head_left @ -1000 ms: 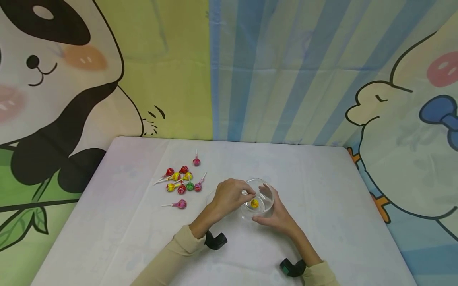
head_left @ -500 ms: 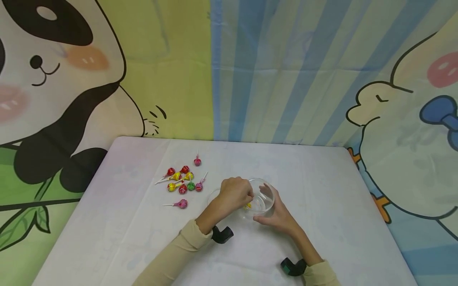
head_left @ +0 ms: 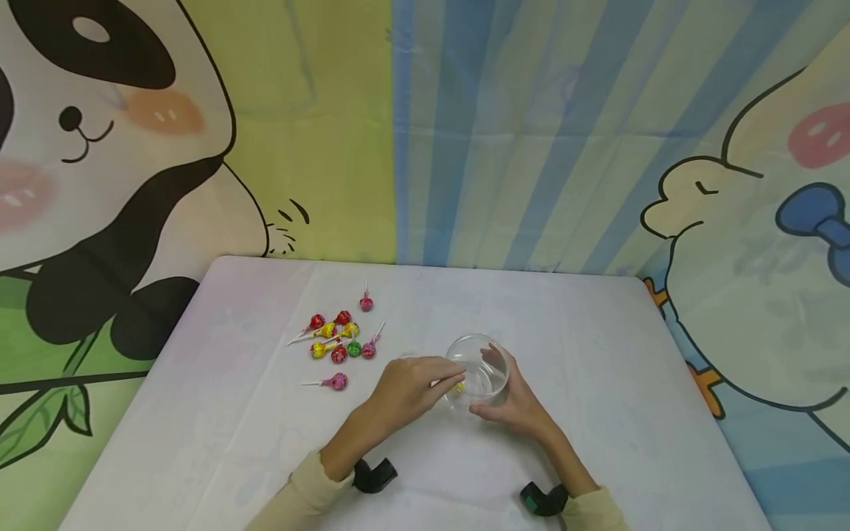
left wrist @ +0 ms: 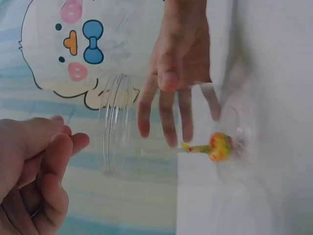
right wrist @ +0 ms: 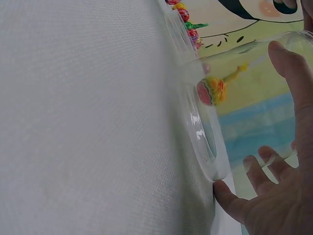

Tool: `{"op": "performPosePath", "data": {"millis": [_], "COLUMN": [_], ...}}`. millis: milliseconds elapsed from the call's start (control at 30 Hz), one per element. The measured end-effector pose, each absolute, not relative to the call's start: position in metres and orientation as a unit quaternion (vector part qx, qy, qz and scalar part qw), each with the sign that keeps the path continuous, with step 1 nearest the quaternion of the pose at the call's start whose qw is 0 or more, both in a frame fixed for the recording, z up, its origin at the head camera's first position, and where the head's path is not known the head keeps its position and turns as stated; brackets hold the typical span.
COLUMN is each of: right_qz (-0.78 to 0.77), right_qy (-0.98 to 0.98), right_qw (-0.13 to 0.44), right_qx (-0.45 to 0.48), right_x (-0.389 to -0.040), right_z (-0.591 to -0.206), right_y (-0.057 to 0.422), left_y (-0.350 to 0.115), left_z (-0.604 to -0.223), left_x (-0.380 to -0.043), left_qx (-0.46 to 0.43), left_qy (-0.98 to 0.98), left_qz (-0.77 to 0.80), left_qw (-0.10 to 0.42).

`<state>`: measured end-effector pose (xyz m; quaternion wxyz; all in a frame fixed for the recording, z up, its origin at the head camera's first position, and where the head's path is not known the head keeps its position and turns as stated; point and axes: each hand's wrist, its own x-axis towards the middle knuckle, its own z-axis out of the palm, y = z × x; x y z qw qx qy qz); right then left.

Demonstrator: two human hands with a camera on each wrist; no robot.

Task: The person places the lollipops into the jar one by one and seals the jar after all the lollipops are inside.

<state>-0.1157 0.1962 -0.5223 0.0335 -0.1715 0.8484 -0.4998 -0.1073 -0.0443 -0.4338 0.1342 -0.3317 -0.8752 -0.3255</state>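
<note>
Inside the clear jar (right wrist: pixel 254 117), a yellow lollipop (left wrist: pixel 219 147) sits at the bottom, stick up. The left hand (head_left: pixel 408 387) has just drawn back, relaxed and empty, so it looks released. The right hand (head_left: pixel 514 398) grips the jar; more lollipops (head_left: pixel 339 355) lie on the bench (head_left: pixel 598 354).

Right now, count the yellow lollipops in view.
4: a yellow lollipop in the clear round jar; in the multicoloured lollipop cluster, one near left, two side by side beyond.

White-covered table (head_left: pixel 598 346); printed backdrop (head_left: pixel 332 110) behind it, showing panda (head_left: pixel 192 210), blue stripes (head_left: pixel 454 133), white bird (head_left: pixel 744 302).
</note>
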Motion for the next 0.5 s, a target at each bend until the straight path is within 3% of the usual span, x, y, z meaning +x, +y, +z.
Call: {"op": "performPosePath", "data": {"millis": [100, 233, 500], "right_qz": [-0.502, -0.502, -0.494], "right_qy": [0.848, 0.849, 0.854], "right_qw": [0.03, 0.035, 0.039], "right_qx": [-0.169, -0.16, -0.156], "right_x": [-0.115, -0.114, -0.115], "right_z": [-0.522, -0.521, -0.522], "right_y": [0.195, 0.194, 0.197], "left_y": [-0.073, -0.111, -0.145], "left_z": [-0.446, -0.473, -0.506], "left_x": [-0.085, -0.056, -0.018], "left_qx": [-0.321, -0.261, -0.096], "left_qy": [-0.862, -0.867, -0.895], "left_qz": [-0.354, -0.383, -0.414], "left_qw": [0.171, 0.182, 0.135]}}
